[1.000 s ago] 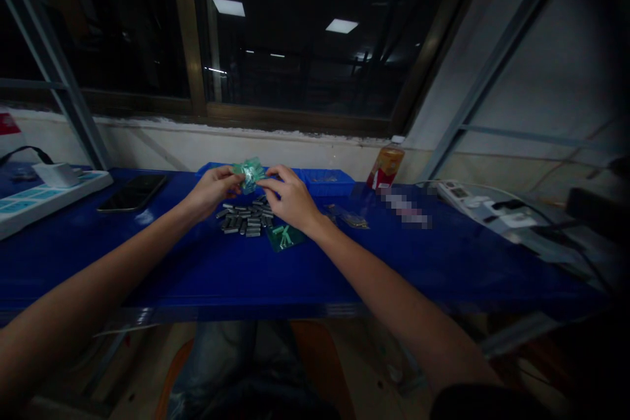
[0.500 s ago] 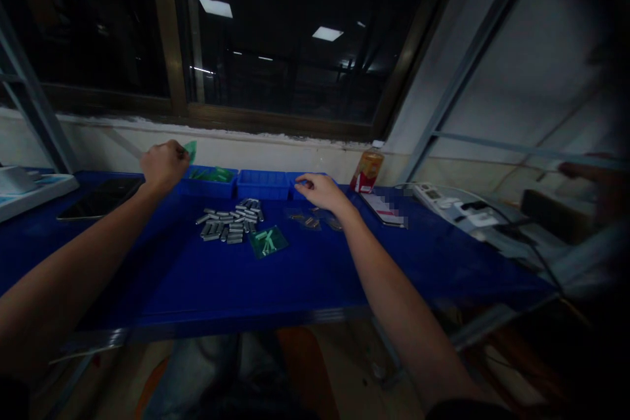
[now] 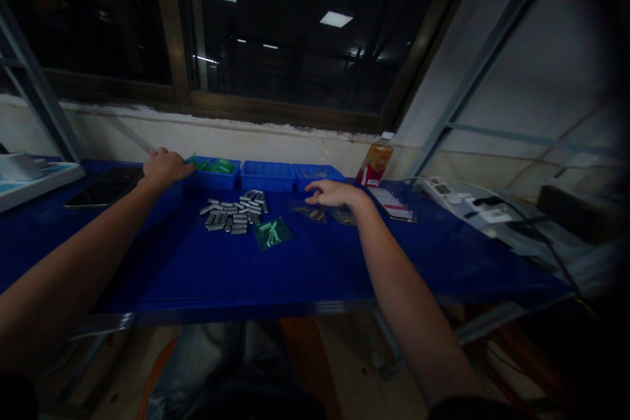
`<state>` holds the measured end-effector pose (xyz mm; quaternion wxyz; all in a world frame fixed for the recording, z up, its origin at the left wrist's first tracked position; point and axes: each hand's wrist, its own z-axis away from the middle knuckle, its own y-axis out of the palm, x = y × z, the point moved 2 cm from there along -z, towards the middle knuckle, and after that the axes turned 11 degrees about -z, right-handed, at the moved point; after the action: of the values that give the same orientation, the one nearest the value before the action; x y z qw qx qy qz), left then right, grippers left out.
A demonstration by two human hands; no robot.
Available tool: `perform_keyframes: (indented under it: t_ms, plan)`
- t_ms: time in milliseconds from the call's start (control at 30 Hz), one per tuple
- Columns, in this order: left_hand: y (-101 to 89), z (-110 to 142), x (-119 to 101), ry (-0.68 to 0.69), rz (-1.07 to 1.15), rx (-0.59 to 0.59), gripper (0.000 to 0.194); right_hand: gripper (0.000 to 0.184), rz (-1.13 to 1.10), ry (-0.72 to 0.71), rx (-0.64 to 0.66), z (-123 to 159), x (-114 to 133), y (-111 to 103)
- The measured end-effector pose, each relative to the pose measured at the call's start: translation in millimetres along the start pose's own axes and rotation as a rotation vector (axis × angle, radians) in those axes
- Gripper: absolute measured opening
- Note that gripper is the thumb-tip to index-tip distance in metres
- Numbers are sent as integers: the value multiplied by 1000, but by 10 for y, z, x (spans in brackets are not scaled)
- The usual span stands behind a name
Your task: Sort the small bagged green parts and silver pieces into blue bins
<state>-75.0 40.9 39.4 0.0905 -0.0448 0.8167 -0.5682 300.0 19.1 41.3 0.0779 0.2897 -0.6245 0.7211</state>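
Note:
My left hand is at the left edge of a blue bin heaped with small green bags. A bit of green shows by its fingertips, but I cannot see whether they grip it. My right hand hovers with fingers apart and nothing in them, over small clear bags of brass-coloured pieces. Between the hands lies a pile of short silver cylinders. Beside the pile is a flat green bag with several pale thin pieces in it.
A middle blue bin and a right blue bin with thin pieces stand along the wall. Behind the right hand are a drink bottle and a phone. A dark tablet and power strips lie toward the sides.
My left hand has come down from above the left bin, where it held up a green bag. My right hand has moved back from the right bin, toward the clear bags.

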Motion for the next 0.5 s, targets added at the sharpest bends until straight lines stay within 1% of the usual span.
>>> perform_keyframes:
  t_ms: [67, 100, 167, 267, 300, 333, 367, 400, 500]
  plan:
    - [-47, 109, -20, -50, -76, 1, 55, 52, -25, 22, 47, -1, -21, 32]
    - [-81, 173, -47, -49, -99, -27, 58, 54, -39, 21, 60, -9, -19, 62]
    - [-165, 305, -125, -12, -82, -151, 62, 55, -54, 2, 58, -36, 5, 138]
    - [-295, 482, -268, 61, 32, -385, 58, 45, -73, -18, 39, -83, 55, 260]
    - [-324, 528, -323, 104, 90, -431, 55, 42, -80, -22, 29, -95, 72, 294]
    - [-339, 568, -383, 153, 152, -450, 51, 39, -86, -25, 14, -107, 89, 322]
    - [-337, 602, -448, 209, 211, -439, 46, 36, -89, -33, -9, -116, 107, 346]
    - [-319, 631, -516, 267, 262, -403, 42, 34, -88, -45, -38, -125, 127, 367]
    - [-181, 716, -727, 418, 334, -250, 34, 26, -106, -88, -113, -152, 204, 435]
